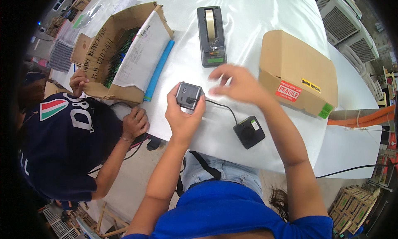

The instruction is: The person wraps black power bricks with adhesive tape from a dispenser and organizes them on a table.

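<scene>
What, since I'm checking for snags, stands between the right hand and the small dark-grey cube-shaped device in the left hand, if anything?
Nothing visible fills the gap between the right hand and the device. The left hand covers part of its lower right side, and a thin black cable runs just below that gap.

From my distant seat I am looking down on a white table point(244, 15), whose glossy surface is showing wrinkles. At its left an open carton point(97, 54) is standing, with a blue tube point(159, 71) lying along its right side. A black tape dispenser point(212, 48) is sitting near the middle. On the right a brown box point(298, 65) is resting, its flaps down. Near the front edge a black block point(248, 132) is lying, trailing a cable point(226, 106).
</scene>
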`<state>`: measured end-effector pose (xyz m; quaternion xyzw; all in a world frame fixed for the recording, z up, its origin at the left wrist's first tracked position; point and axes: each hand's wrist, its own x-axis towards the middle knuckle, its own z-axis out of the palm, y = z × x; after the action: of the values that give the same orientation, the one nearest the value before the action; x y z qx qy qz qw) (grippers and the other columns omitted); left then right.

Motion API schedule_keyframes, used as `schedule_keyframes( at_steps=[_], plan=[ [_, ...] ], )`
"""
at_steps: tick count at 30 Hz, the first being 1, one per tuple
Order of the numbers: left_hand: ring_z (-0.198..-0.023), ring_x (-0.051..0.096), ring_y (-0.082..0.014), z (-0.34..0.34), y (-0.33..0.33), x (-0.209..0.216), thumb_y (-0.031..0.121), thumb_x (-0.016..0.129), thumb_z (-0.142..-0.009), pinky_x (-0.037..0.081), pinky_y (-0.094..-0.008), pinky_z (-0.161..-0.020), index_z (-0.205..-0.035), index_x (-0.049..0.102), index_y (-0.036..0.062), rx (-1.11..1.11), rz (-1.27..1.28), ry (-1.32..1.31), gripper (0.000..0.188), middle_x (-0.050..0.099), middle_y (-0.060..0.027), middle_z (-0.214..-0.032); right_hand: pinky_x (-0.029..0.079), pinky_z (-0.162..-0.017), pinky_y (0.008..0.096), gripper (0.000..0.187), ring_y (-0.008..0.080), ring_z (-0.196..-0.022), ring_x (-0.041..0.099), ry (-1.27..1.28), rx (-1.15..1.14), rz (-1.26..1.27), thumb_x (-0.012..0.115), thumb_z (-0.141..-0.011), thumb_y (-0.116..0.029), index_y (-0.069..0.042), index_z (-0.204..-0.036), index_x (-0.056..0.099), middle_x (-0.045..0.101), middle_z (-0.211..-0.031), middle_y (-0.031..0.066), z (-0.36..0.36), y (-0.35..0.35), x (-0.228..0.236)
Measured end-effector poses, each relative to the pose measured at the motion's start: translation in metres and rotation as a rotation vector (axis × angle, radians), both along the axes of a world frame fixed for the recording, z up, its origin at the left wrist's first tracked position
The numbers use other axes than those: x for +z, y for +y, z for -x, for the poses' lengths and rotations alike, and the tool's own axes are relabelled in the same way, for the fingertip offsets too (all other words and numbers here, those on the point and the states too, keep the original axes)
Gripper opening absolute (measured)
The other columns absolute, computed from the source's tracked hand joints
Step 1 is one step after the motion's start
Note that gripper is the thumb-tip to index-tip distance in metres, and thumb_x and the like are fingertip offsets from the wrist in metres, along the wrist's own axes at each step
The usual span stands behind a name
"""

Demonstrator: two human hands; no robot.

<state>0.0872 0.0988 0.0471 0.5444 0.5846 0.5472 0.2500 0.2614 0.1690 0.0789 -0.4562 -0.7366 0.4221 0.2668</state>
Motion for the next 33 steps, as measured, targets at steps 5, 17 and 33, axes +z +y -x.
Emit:
schedule_keyframes(
  at_steps=[5, 17, 33],
  plan=[
    [-0.084, 0.063, -0.0136, -0.005, 0.0, 0.009, 0.008, 0.075, -0.073, 0.05, -0.0254, -0.075, -0.119, 0.045, -0.0049, -0.045, 0.041, 0.041, 0.056, 0.063, -0.0117, -0.096, 0.048, -0.068, 0.0322, 0.037, 0.0205, -0.08, 0.061, -0.156, -0.577, -0.285, 0.076, -0.072, -0.035, -0.004, -0.09, 0.07, 0.064, -0.095, 0.0196, -0.015, 0.067, -0.004],
    [-0.083, 0.065, -0.0162, -0.001, -0.001, 0.011, 0.009, 0.075, -0.073, 0.052, -0.0265, -0.073, -0.12, 0.044, -0.0053, -0.068, 0.021, 0.055, 0.058, 0.064, -0.0136, -0.094, 0.043, -0.081, 0.0448, 0.046, 0.0259, -0.088, 0.055, 0.357, -0.716, 0.676, 0.074, -0.079, -0.031, 0.007, -0.104, 0.06, 0.057, -0.11, 0.0202, 0.027, 0.094, 0.001],
    [-0.078, 0.067, -0.0226, 0.005, 0.001, 0.002, 0.011, 0.076, -0.071, 0.054, -0.0311, -0.068, -0.12, 0.043, -0.0055, -0.075, -0.042, 0.069, 0.062, 0.063, -0.0176, -0.093, 0.048, -0.061, 0.0293, 0.014, 0.0129, -0.067, 0.056, 0.78, -0.782, 0.613, 0.071, -0.079, -0.013, -0.003, -0.085, 0.062, 0.061, -0.076, 0.0025, 0.038, 0.006, -0.032]
  ],
)
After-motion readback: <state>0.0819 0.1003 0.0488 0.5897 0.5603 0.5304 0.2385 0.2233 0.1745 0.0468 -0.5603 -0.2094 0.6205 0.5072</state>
